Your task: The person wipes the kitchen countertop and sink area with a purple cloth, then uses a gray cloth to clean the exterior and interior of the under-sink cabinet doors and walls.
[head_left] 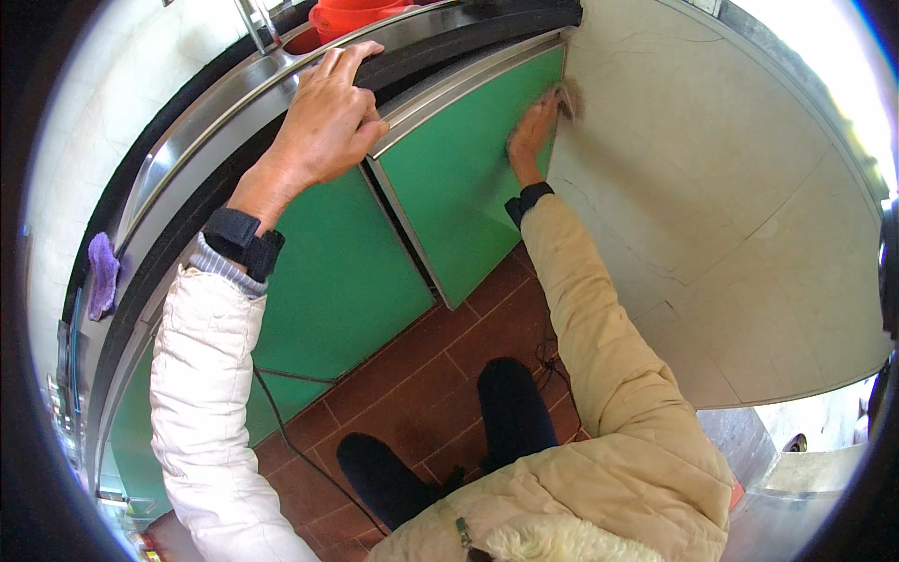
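Note:
My left hand [329, 116] rests on the steel-and-black front edge of the sink counter [449, 38], its fingers bent over the top and its thumb lower down. It holds nothing. Farther right, my right hand [535, 133] lies against a green cabinet door [463, 168] near its upper right side. Its fingertips press a small, blurred piece of cloth [567, 103] where the door meets the pale wall panel [674, 183]. The cloth is mostly hidden behind the fingers. A second green cabinet door [337, 274] is below my left hand.
Red plastic basins [348, 17] stand in the sink, beside a metal faucet [253, 24]. A purple cloth [103, 276] hangs over the counter's left part. Dark cables [295, 449] trail across the reddish-brown tile floor [414, 379] around my legs.

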